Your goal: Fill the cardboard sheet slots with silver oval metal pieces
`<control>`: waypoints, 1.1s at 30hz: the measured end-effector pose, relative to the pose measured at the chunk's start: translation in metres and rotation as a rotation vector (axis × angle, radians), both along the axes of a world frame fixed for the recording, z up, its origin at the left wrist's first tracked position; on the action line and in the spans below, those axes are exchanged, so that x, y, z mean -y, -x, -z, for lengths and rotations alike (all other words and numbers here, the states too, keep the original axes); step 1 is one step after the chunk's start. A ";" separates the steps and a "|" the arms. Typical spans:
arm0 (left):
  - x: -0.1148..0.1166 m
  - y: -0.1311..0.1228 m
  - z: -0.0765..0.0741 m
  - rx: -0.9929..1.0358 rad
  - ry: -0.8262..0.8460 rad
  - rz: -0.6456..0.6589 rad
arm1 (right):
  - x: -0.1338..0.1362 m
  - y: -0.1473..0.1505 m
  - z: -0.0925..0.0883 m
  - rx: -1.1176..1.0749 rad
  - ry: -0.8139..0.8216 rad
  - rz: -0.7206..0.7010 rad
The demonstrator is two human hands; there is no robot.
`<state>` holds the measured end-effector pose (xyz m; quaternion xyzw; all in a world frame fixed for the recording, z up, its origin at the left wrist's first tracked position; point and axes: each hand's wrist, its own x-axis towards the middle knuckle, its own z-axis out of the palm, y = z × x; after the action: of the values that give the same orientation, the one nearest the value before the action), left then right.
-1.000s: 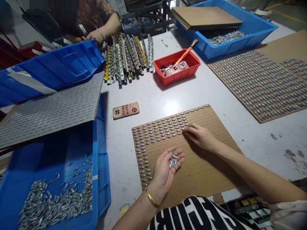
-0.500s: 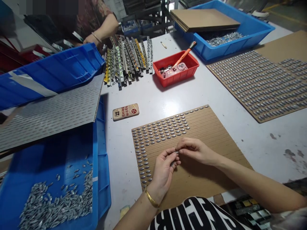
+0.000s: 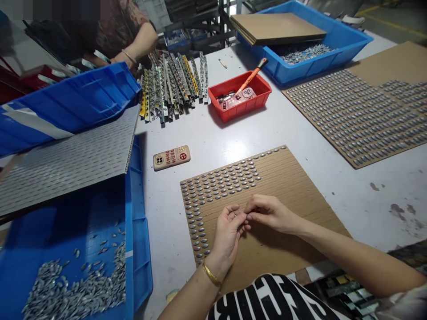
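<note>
The curled left hand (image 3: 227,231) meets the right hand (image 3: 275,214) at the fingers (image 3: 256,204), above a cardboard sheet (image 3: 280,249) partly lined with metal pieces (image 3: 223,181). Farther back on the counter (image 3: 168,213) sit a phone (image 3: 171,158), a red tray (image 3: 247,107) and long strips (image 3: 173,82); a blue bin (image 3: 140,253) stands at left.

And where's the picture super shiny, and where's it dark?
In the head view, glare whitens the table behind the cardboard; shadow falls on the cardboard under the right arm; deeper shadow darkens the lower-left blue bin beneath a sheet.
</note>
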<state>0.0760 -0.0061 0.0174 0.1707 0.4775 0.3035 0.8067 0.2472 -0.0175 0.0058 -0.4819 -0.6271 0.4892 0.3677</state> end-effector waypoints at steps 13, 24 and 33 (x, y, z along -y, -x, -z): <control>-0.003 0.019 -0.005 0.030 0.090 -0.087 | -0.019 -0.062 0.026 0.391 -0.113 0.303; 0.004 0.022 -0.002 -0.021 0.068 -0.002 | -0.032 -0.066 0.040 0.624 -0.258 0.217; 0.006 0.026 -0.005 -0.043 0.069 -0.036 | -0.029 -0.062 0.039 0.782 -0.289 0.163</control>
<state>0.0497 -0.0122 0.0223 0.1406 0.5082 0.2975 0.7959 0.3095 0.0116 -0.0328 -0.6226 -0.7414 0.1461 0.2033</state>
